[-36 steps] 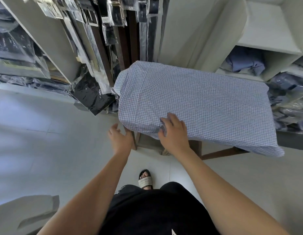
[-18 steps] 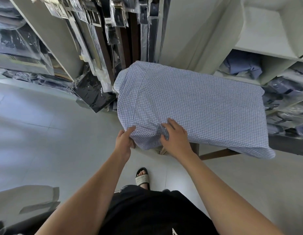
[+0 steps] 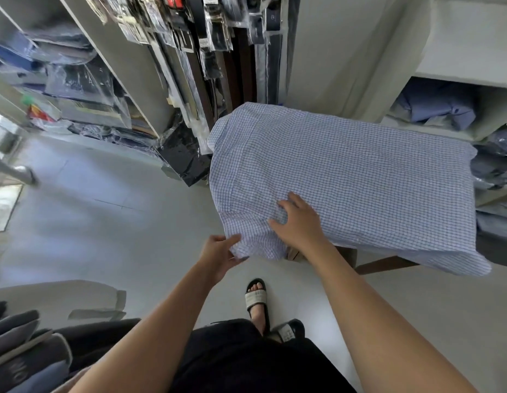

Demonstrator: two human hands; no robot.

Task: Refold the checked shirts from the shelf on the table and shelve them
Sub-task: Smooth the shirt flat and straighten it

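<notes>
One pale blue-and-white checked cotton shirt (image 3: 345, 180) is being laid out across a small wooden table (image 3: 388, 263), which is almost wholly covered by it; only brown legs and a brace are being shown under the near edge. The shirt's near-left corner, hanging off the table, is being pinched between the thumb and fingers of the left hand (image 3: 218, 253). Just beside it, the cloth is being pressed down by the right hand (image 3: 299, 222), whose fingers are spread and only slightly bent, gripping nothing.

The fabric is being judged light, soft and limp, likely to sag and crease wherever it is unsupported, so it is probably best taken at corners, seams or the shoulder line with both hands apart, while a flat palm is used for smoothing.

The long axis is running left to right across the view. The collar (image 3: 219, 129) is pointing left, toward hanging packaged goods, and the hem (image 3: 472, 177) is pointing right, toward a white shelf unit (image 3: 459, 78) in which folded blue garments (image 3: 436, 109) are being stored. No buttons are being shown, so the back is probably facing up.
</notes>
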